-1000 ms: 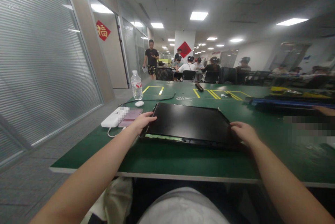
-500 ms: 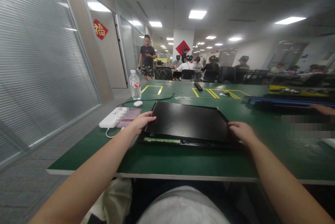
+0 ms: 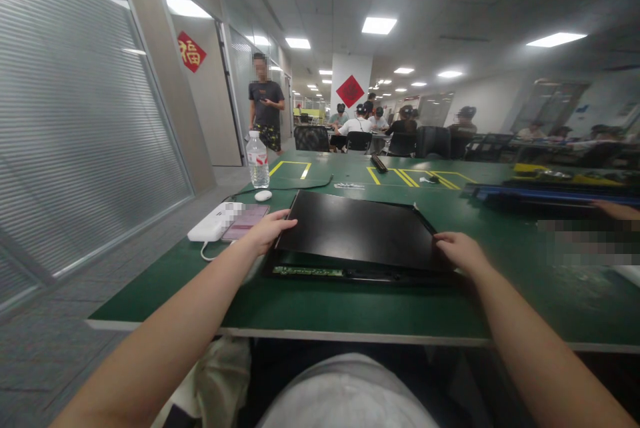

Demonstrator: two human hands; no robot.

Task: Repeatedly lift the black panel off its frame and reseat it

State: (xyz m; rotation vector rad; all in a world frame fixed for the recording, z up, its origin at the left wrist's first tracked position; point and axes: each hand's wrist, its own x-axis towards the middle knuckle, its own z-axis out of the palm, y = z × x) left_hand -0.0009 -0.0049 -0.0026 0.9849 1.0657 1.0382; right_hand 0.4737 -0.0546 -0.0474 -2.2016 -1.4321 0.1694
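A dark, flat display panel (image 3: 357,227) lies tilted over a black frame (image 3: 425,276), its near edge raised. Along the near side, in the gap below the panel, a green circuit board strip (image 3: 307,272) shows. My left hand (image 3: 270,229) grips the panel's left edge, thumb on top and fingers underneath. At the right edge my right hand (image 3: 463,249) pinches the panel between thumb and fingers; its fingertips are partly hidden.
Left of the panel are a white power bank (image 3: 213,225), a phone (image 3: 246,221), a white earbud case (image 3: 263,195) and a water bottle (image 3: 257,161). A dark bar (image 3: 379,163) lies farther back. At right, another person's hand (image 3: 617,209) is near blurred blue-black parts (image 3: 530,200).
The panel's near edge has risen slightly off the frame, with more of the circuit board strip showing. Both hands keep their hold. A person in the background has walked closer, toward the left.
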